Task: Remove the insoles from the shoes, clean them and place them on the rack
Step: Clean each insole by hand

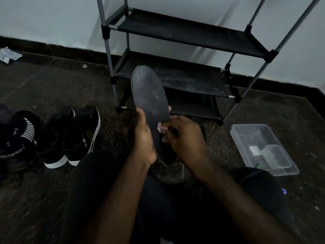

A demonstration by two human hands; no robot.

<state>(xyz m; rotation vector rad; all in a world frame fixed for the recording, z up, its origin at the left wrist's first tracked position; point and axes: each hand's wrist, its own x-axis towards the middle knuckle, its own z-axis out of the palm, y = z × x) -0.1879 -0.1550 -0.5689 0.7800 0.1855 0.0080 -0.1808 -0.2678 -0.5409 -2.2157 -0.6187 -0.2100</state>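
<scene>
Saw clear plastic tub [248, 125] on dark speckled floor [61, 88], far right, holding a smaller clear box [277, 158] and a small pale item [254, 150]; other contents too dim to tell. Noted crumpled white scrap [8, 54] far left by black skirting [52, 48], and a tiny pale bit of litter [85, 66] further right. Logged plain pale wall [44, 20] above skirting.

At the floor's back edge, against the wall: rack [184, 30]. In front of its lower shelves, held upright: insole [149, 95], left hand [144, 140] gripping its left edge, right hand [184, 138] pinching cloth [160, 128] against its right edge. Left on the floor: shoes [70, 138] side by side. Right, before the rack's right legs: tub [246, 132], small containers [276, 157] inside.
</scene>
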